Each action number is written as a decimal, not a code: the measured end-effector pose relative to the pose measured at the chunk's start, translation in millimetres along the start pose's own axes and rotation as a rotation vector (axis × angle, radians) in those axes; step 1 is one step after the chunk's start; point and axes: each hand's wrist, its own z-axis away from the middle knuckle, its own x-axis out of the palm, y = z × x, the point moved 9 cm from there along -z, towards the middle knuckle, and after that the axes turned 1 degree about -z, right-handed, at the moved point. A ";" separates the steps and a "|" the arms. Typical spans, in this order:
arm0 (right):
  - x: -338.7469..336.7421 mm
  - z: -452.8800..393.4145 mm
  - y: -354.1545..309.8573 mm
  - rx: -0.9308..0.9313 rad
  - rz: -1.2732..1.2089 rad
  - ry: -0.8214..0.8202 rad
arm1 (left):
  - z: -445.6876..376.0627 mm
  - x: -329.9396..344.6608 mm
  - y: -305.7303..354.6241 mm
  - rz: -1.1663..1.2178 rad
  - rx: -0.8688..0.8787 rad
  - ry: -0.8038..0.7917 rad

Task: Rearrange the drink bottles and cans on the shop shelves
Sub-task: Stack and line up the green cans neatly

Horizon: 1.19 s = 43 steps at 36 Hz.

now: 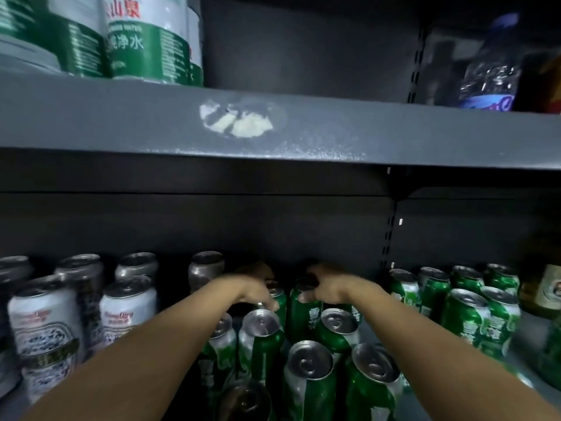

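Both my arms reach deep into the lower shelf over a cluster of green beer cans point(309, 378). My left hand point(258, 287) curls over the top of a green can point(277, 299) at the back of the cluster. Beside it, my right hand point(326, 284) grips the top of another green can point(303, 311). The fingertips of both hands are hidden behind the cans in the dark. Several more green cans point(262, 338) stand in rows in front of the two held ones.
White patterned cans point(45, 317) and silver cans point(206, 268) fill the shelf's left side. Another group of green cans point(473, 311) stands to the right, next to a brown bottle point(546, 290). The upper shelf point(303, 138) carries green-labelled water bottles point(145, 41) and a clear bottle point(488, 71).
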 end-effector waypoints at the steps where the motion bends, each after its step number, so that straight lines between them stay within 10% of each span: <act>1: 0.1 -3.6 0.8 -0.001 0.024 0.013 | -1.6 -4.0 -0.1 0.010 0.013 0.053; 43: -10.5 -6.8 16.8 -0.042 0.182 0.042 | 0.7 -8.2 16.3 -0.175 -0.034 0.168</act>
